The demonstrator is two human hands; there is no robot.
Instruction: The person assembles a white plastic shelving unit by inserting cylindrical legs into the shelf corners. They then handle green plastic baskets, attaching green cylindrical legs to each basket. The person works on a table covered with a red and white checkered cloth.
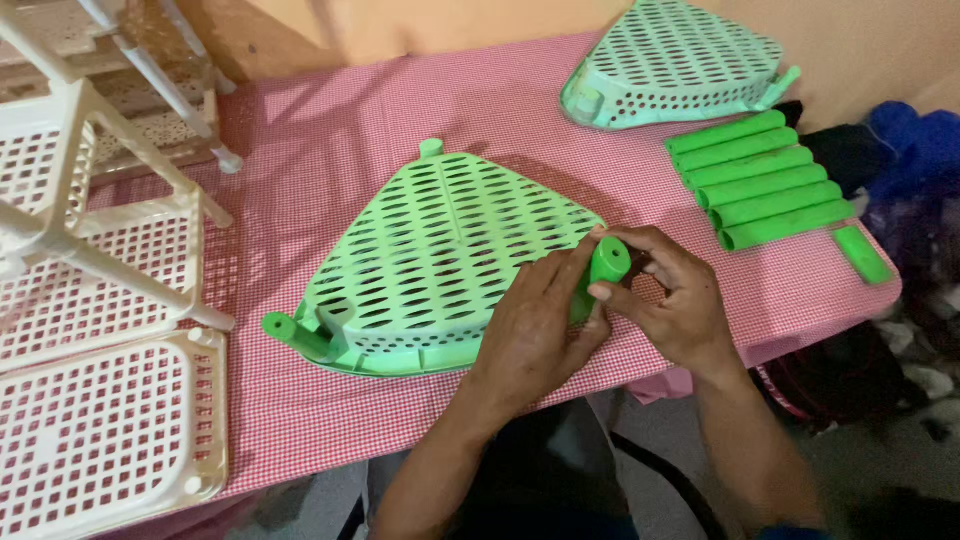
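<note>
A green perforated plastic shelf tray (430, 260), triangular with rounded corners, lies upside down on the red-checked tablecloth (330, 140). One green tube (330, 345) is fitted at its near-left corner. At the tray's right corner stands another green plastic tube (607, 262). My left hand (535, 335) rests on the tray's edge and wraps the tube's lower part. My right hand (675, 295) pinches the tube's top from the right.
A row of several loose green tubes (765, 180) lies at the right, with one short piece (862, 254) beside them. A paler mint tray (675, 65) lies upside down at the back right. A cream plastic rack (90, 300) stands at the left.
</note>
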